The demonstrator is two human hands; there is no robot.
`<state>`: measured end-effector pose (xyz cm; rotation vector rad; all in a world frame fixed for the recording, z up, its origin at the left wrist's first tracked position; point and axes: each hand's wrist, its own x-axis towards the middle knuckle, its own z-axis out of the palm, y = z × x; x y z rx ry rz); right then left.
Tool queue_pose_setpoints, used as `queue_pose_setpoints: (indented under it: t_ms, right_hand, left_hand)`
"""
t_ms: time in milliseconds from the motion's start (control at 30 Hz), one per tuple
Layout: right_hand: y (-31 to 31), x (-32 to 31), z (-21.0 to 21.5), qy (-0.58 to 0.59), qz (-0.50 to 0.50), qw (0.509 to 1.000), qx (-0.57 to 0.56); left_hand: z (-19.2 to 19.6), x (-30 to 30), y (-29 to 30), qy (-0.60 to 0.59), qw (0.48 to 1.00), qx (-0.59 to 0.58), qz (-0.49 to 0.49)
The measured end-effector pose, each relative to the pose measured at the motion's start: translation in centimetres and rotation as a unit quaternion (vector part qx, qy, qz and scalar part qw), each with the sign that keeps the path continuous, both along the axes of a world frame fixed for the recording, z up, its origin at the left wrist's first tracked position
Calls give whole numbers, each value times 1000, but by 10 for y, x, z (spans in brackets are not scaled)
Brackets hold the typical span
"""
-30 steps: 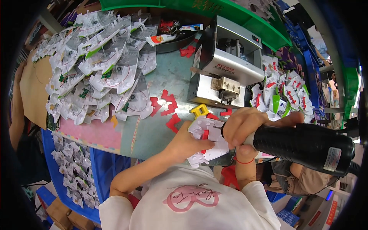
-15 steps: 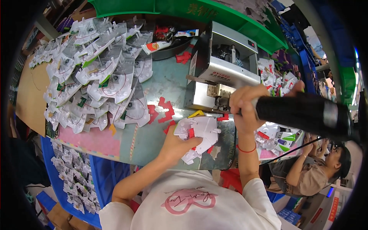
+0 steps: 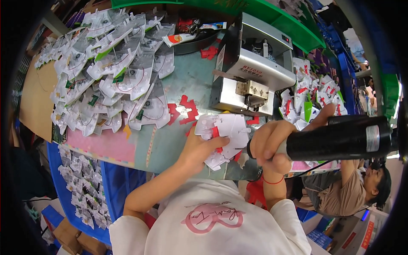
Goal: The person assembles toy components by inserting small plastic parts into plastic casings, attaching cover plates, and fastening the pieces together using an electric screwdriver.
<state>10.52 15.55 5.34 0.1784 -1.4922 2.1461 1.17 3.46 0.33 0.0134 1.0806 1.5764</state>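
Observation:
My left hand [image 3: 196,148] holds a white plastic housing [image 3: 236,132] at the table's near edge, its thumb over a red plastic piece [image 3: 215,132] set in the housing. In my right hand [image 3: 272,142] is a black electric screwdriver [image 3: 331,139], lying nearly level with its nose toward the housing's right side. A thin dark bit shows at that side; whether its tip touches a screw is too small to tell. Just beyond the hands stands a silver screw feeder [image 3: 261,68]. Loose red plastic pieces [image 3: 188,111] lie to the left of the housing.
A tall heap of white housings with wires [image 3: 123,80] covers the table's left. More white, green and red parts [image 3: 312,97] lie at the right. A dark tray [image 3: 195,44] holds packets. Below left is a blue crate [image 3: 121,185] of parts. A co-worker [image 3: 340,191] sits at the right.
My right hand has brought the screwdriver from the screw feeder's front down and nearer to the white housing. My left hand keeps its hold. The whole view has shifted slightly.

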Motion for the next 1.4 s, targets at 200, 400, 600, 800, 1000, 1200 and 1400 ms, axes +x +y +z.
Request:
queue_pose_setpoints:
  t_ms: [200, 400, 600, 800, 1000, 1200, 1400]
  right_hand:
    - [-11, 6, -9, -43, -9, 999, -10]
    - [-3, 8, 1, -70, 118, 990, 24]
    - [-16, 5, 7, -51, 36, 998, 26]
    - [-19, 13, -18, -7, -41, 999, 1]
    - [-1, 37, -19, 23, -255, 964, -70]
    - [40, 67, -56, -104, -400, 893, -178]
    - [48, 73, -57, -220, -426, 875, 70]
  left_hand:
    - [3, 1, -2, -27, 999, 16, -11]
    - [3, -3, -5, -33, 998, 7, -56]
    - [3, -2, -3, -31, 999, 0, -44]
    - [-4, 11, -5, 27, 999, 13, 29]
    - [-1, 9, -13, -2, 1000, 14, 18]
    - [14, 3, -19, -5, 992, 103, -69]
    - [29, 4, -13, 237, 950, 162, -119]
